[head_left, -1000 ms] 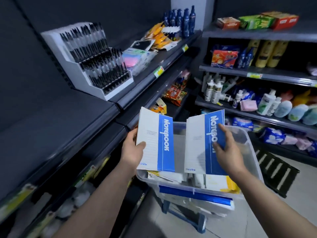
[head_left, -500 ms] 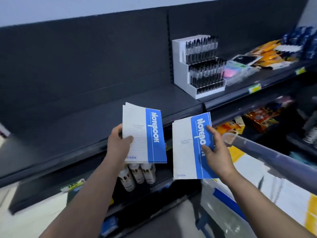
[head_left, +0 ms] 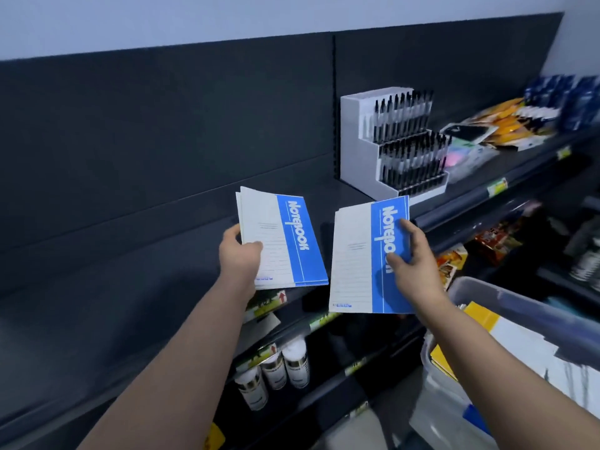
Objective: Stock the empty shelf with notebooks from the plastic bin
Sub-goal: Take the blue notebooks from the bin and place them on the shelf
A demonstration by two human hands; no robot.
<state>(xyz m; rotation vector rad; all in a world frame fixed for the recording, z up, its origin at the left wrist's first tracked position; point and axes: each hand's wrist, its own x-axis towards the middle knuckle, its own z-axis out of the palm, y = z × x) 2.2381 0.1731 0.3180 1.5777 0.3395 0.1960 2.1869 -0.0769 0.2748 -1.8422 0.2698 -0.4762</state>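
Observation:
My left hand point(head_left: 239, 254) grips a thin stack of white-and-blue notebooks point(head_left: 285, 238) by its left edge, thumb on the cover. My right hand point(head_left: 412, 258) holds another white-and-blue notebook point(head_left: 357, 264) by its right side, fingers across the blue band. Both are held upright in front of the dark empty shelf point(head_left: 130, 280), just above its front edge. The clear plastic bin point(head_left: 480, 287) stands at the lower right with more notebooks and yellow sheets inside.
A white tiered pen display point(head_left: 389, 147) stands on the shelf to the right of the empty stretch. Packets and blue bottles point(head_left: 506, 125) lie further right. Spray cans point(head_left: 276, 368) and other goods fill the lower shelves.
The view has swung from the bin to face the empty shelf. Both hands have carried their notebooks up and forward, closer to the shelf; the grips are unchanged.

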